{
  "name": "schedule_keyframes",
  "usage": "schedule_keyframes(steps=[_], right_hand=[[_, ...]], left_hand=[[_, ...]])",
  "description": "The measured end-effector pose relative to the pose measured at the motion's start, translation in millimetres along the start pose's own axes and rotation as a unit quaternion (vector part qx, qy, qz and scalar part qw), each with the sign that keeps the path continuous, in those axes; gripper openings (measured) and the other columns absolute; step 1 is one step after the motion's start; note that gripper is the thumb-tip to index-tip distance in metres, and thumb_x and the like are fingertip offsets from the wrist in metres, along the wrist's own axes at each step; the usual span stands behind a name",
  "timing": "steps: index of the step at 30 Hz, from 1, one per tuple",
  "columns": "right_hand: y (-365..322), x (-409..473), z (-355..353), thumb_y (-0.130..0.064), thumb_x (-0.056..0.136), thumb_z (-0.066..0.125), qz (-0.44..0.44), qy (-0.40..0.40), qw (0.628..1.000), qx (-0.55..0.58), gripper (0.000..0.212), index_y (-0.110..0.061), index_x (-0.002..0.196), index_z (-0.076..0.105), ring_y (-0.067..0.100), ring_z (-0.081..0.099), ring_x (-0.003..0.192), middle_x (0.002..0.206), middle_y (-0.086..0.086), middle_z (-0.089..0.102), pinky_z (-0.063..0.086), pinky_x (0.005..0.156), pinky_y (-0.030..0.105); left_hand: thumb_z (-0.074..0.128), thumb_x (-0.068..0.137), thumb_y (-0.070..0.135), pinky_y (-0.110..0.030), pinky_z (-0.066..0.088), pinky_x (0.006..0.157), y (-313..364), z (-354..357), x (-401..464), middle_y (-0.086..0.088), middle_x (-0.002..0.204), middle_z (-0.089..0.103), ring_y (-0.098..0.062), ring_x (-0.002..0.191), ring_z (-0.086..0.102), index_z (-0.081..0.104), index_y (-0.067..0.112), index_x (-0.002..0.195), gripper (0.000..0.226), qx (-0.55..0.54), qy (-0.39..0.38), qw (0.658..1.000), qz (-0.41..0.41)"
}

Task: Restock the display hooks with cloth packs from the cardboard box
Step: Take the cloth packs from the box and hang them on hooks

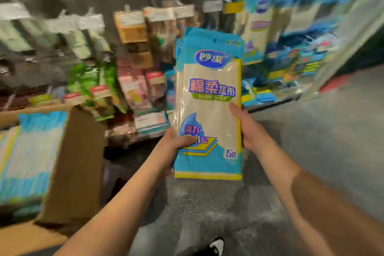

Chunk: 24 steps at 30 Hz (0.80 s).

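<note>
My left hand [176, 141] and right hand [247, 129] grip the cloth packs [207, 100] upright. I should level the top hole, then find a free hook among the blurred display hooks [309, 37].

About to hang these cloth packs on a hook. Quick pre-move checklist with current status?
1. Left hand grips cloth packs at the lower left edge: ok.
2. Right hand holds the right edge: ok.
3. Packs upright, header end up: ok.
4. Hang hole in header visible: cannot tell.
5. Free display hook located: cannot tell, shelves blurred.
6. Cardboard box holds more packs: ok.
</note>
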State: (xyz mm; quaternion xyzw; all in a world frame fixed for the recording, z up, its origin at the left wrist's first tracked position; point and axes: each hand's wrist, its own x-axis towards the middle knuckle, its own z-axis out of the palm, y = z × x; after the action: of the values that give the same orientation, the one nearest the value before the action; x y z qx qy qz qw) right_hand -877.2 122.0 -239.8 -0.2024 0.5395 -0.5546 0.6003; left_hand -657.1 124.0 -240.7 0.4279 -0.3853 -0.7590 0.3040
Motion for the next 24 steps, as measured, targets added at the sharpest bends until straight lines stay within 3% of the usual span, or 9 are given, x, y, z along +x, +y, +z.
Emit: schedule_keyframes(steps=[2,5,9,11,14,16,20,22,24], right_hand=[[-27,3,-48,-0.036,0.081,0.067,-0.018,0.03,0.999,0.012,0.052,-0.021,0.13,0.056,0.027,0.068,0.107,0.121,0.009,0.07,0.06,0.08,0.041],[-61,11,-108,-0.028,0.092,0.061,-0.056,0.07,0.996,0.026,0.034,-0.025,0.126,0.058,0.025,0.07,0.101,0.115,0.007,0.072,0.06,0.076,0.04],[-104,30,-175,-0.024,0.094,0.06,-0.1,0.128,0.985,0.055,0.024,-0.027,0.117,0.061,0.024,0.072,0.097,0.111,0.006,0.074,0.06,0.075,0.041],[-128,45,-206,-0.025,0.094,0.061,-0.112,0.153,0.979,0.072,0.03,-0.024,0.124,0.061,0.028,0.071,0.102,0.115,0.008,0.073,0.058,0.081,0.046],[-166,73,-252,-0.028,0.097,0.056,-0.131,0.163,0.975,0.077,0.035,-0.021,0.132,0.057,0.034,0.068,0.107,0.12,0.012,0.07,0.057,0.086,0.052],[-193,95,-282,-0.03,0.099,0.052,-0.14,0.167,0.974,0.062,0.036,-0.022,0.134,0.054,0.035,0.068,0.108,0.121,0.012,0.069,0.057,0.086,0.052],[-246,136,-338,-0.038,0.086,0.067,-0.149,0.176,0.971,0.065,0.061,-0.018,0.14,0.048,0.041,0.063,0.115,0.129,0.018,0.064,0.051,0.092,0.063],[-271,150,-361,-0.046,0.069,0.083,-0.152,0.187,0.967,0.088,0.087,-0.018,0.142,0.044,0.043,0.06,0.119,0.133,0.019,0.06,0.045,0.096,0.068],[-297,161,-381,-0.048,0.066,0.085,-0.164,0.175,0.965,0.109,0.092,-0.018,0.143,0.045,0.043,0.06,0.119,0.134,0.019,0.06,0.047,0.096,0.066]], left_hand=[[0.077,0.066,0.012,-0.049,0.06,0.079,-2,42,34,-0.022,0.102,0.074,-0.035,0.083,0.072,0.063,0.007,0.113,0.049,0.022,-0.044,0.999,-0.011],[0.086,0.056,0.023,-0.043,0.06,0.073,2,97,83,-0.019,0.105,0.075,-0.033,0.085,0.074,0.053,0.006,0.125,0.079,0.066,-0.107,0.992,-0.009],[0.085,0.057,0.035,-0.038,0.06,0.078,5,165,147,-0.006,0.11,0.076,-0.027,0.097,0.074,0.048,0.024,0.126,0.079,0.087,-0.157,0.984,0.002],[0.08,0.07,0.054,-0.033,0.06,0.081,10,199,180,0.0,0.114,0.075,-0.022,0.103,0.073,0.048,0.032,0.132,0.073,0.084,-0.17,0.982,0.007],[0.043,0.084,0.071,-0.038,0.058,0.091,25,248,239,-0.004,0.117,0.074,-0.021,0.107,0.071,0.061,0.022,0.13,0.07,0.047,-0.199,0.979,-0.027],[0.053,0.081,0.074,-0.05,0.046,0.108,37,283,287,-0.008,0.128,0.069,-0.027,0.121,0.064,0.059,0.019,0.133,0.076,0.073,-0.203,0.976,-0.012],[0.076,0.066,0.076,-0.06,0.038,0.112,61,347,385,-0.015,0.129,0.066,-0.034,0.126,0.059,0.051,0.003,0.132,0.102,0.097,-0.214,0.972,0.011],[0.079,0.071,0.065,-0.055,0.044,0.108,78,384,416,-0.016,0.124,0.067,-0.032,0.119,0.063,0.047,0.0,0.123,0.088,0.111,-0.231,0.966,-0.008],[0.075,0.077,0.051,-0.04,0.058,0.087,91,421,442,-0.01,0.114,0.067,-0.021,0.1,0.071,0.044,0.01,0.111,0.062,0.09,-0.26,0.961,-0.031]])
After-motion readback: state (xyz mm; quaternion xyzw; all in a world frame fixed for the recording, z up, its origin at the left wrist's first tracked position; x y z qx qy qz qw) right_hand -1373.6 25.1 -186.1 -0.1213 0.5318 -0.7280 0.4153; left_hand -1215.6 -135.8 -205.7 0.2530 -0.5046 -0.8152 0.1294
